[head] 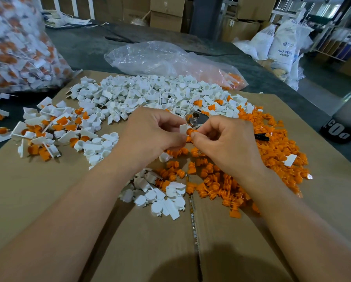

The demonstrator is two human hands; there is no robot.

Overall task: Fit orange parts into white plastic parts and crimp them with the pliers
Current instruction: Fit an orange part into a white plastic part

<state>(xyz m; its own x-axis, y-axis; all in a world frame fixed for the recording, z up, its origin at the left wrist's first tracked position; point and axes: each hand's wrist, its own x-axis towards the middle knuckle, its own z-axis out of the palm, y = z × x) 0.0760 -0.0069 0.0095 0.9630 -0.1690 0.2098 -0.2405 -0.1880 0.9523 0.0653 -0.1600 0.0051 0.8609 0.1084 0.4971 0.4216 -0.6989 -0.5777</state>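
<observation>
In the head view, the left hand (156, 131) pinched a white plastic part (183, 128) between thumb and curled fingers, its flat tab turned upward, probably so the socket faced the other hand. The right hand (225, 143) had its grip closed on an orange part (189, 131), thumb and forefinger pressing it against the white one; how far it had seated could not be told. Both were held just above the cardboard sheet (48, 200) covering the desk (89, 43).

The pliers (198, 119) lay just behind the hands, metal head showing, likely kept near for the crimp that had yet to be done. Loose white parts (142, 94) were heaped at the far side, and loose orange parts (272, 149) spread to the right, each within easy reach of a hand. Joined pieces (48, 129) lay apart at the left, seemingly to keep finished work out of the stock.
</observation>
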